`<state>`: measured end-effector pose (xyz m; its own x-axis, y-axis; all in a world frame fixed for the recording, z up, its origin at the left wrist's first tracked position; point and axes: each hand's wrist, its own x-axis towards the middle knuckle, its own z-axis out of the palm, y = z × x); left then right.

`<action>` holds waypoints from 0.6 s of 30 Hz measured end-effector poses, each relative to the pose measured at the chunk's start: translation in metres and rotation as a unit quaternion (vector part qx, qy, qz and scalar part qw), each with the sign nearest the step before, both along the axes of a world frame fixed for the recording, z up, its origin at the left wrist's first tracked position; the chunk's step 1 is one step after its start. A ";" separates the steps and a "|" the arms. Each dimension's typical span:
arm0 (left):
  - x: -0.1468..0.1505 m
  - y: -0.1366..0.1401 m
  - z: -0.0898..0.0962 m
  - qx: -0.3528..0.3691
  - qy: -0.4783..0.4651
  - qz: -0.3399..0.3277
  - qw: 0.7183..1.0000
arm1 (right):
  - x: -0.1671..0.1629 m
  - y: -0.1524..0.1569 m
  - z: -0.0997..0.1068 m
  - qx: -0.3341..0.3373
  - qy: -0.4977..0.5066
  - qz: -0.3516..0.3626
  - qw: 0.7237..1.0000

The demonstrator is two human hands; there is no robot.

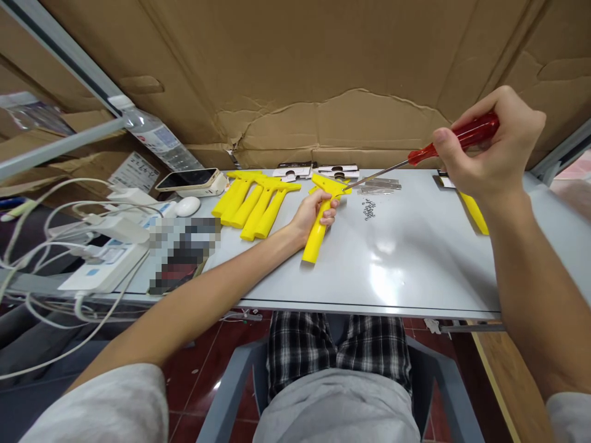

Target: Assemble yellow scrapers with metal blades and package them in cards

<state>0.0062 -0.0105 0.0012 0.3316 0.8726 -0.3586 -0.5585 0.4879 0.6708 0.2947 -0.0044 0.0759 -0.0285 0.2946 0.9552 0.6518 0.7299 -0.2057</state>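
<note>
Left hand (315, 215) rests on the grey table (415, 264), fingers curled shut around the handle of a yellow scraper (321, 218). The scraper lies near the table's middle, its handle pointing toward the near edge and its wide head toward the far side.

Right hand (492, 147) is raised above the table's right part, fingers closed around the red handle of a screwdriver (443, 144). The metal shaft slants down and left; its tip meets the head of the held scraper.

A small heap of screws (369, 209) lies just right of the scraper head. Flat metal blades (379, 186) lie just beyond the screws, under the shaft. A row of yellow scrapers (253, 203) lies side by side to the left of the left hand. One more yellow handle (475, 213) shows on the right, partly hidden by the right wrist. A phone (190, 180) and a white mouse (187, 206) sit at the far left of the table. Printed cards (318, 170) lie along the far edge against a cardboard wall (295, 80).
</note>
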 end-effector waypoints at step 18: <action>0.000 0.000 0.000 0.016 0.015 0.001 1.000 | 0.002 0.004 0.000 0.024 0.001 -0.003 1.000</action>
